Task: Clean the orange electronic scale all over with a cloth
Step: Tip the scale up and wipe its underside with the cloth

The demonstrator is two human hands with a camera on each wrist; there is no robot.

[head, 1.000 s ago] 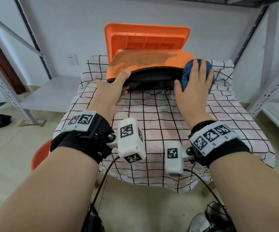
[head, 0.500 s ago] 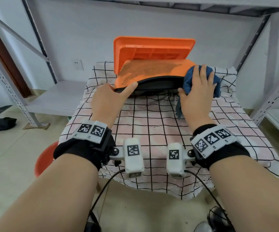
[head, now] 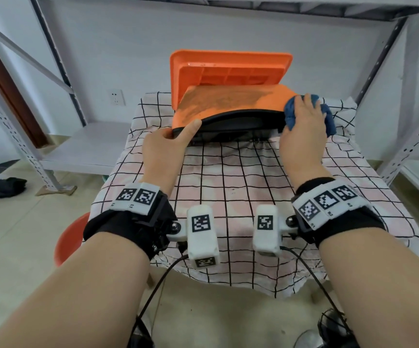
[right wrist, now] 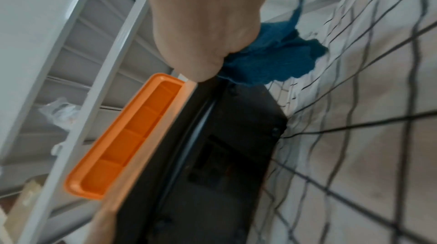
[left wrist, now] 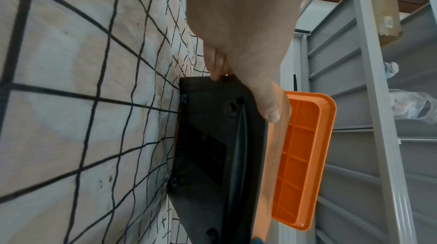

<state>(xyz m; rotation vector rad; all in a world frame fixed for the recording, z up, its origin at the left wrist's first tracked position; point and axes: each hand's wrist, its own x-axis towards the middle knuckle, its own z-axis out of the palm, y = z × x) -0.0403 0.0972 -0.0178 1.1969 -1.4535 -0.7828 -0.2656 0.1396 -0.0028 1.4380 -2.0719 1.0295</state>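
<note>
The orange scale (head: pixel 228 101) stands tipped on its edge on the checked tablecloth (head: pixel 228 177), its dusty orange side up and its black underside (left wrist: pixel 212 145) facing me. Its orange weighing tray (head: pixel 228 69) points at the wall. My left hand (head: pixel 178 133) grips the scale's near left corner, thumb lying along the black edge (left wrist: pixel 269 111). My right hand (head: pixel 304 114) holds a bunched blue cloth (head: pixel 329 121) against the scale's right end. In the right wrist view the cloth (right wrist: pixel 279 61) bulges out beyond the hand (right wrist: pixel 208 42), whose fingertips are hidden.
Grey metal shelving uprights stand at the left (head: pixel 10 116) and right (head: pixel 409 141) of the small table. A red-orange round object (head: pixel 70 237) shows below the table's left edge. A dark rag (head: pixel 5 187) lies on the floor at far left.
My right hand has rubbed the blue cloth up the scale's right end, and the cloth's hanging tail is now bunched under the hand. The left hand keeps its hold on the left corner.
</note>
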